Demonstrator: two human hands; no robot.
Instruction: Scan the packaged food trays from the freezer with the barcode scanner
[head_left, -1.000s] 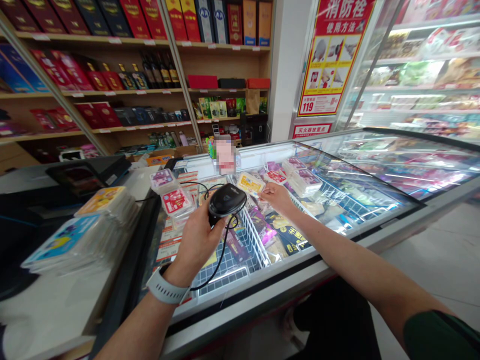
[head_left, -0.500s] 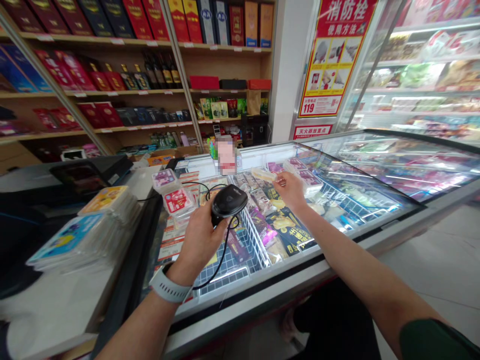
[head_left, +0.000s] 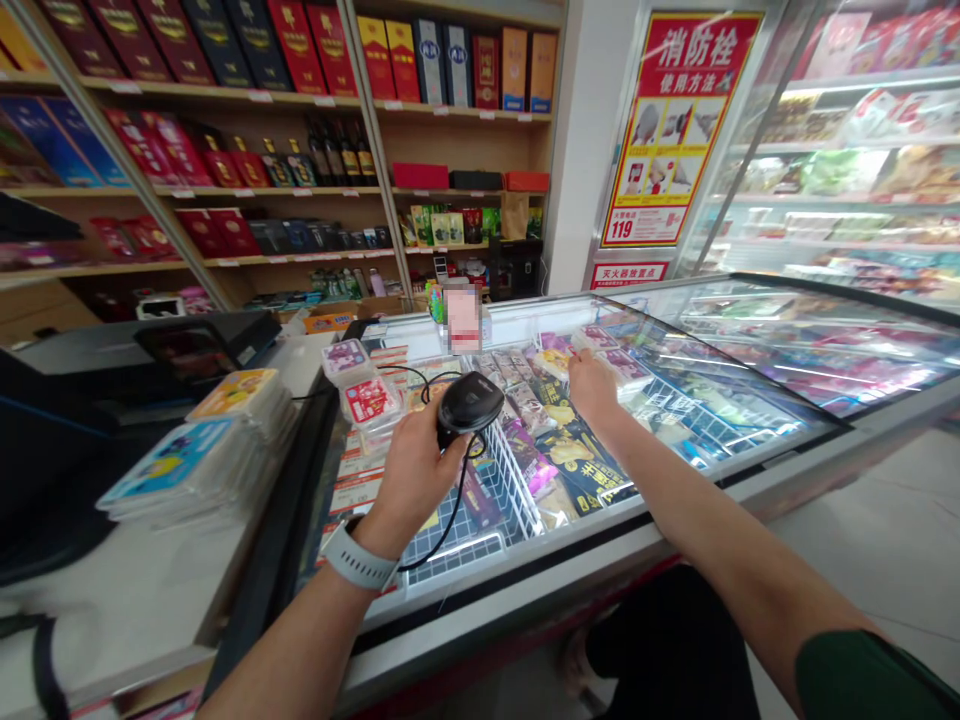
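Note:
My left hand [head_left: 416, 470] is wrapped around a black barcode scanner [head_left: 471, 402], held over the freezer with its head tipped forward. The scanner's cord [head_left: 452, 500] loops below it. Farther off, my right hand [head_left: 592, 388] pinches a flat plastic box [head_left: 553, 362] with a yellow top by its near edge; the fingertips are partly hidden. Just beyond that hand is a stack of similar boxes with purple labels [head_left: 626, 366]. White boxes with a red label [head_left: 371, 400] and a purple label [head_left: 345, 357] sit left of the scanner.
The chest freezer [head_left: 525, 560] holds wire baskets [head_left: 517, 470] and black and purple food packets [head_left: 574, 450]. Stacked boxes with blue [head_left: 165, 460] and yellow labels [head_left: 236, 392] stand on the left counter [head_left: 112, 590]. Bottle shelves [head_left: 255, 190] line the back.
My right hand has turned the box so its yellow top shows, and holds it closer to the purple-labelled stack. My left hand keeps the scanner. The view has shifted slightly.

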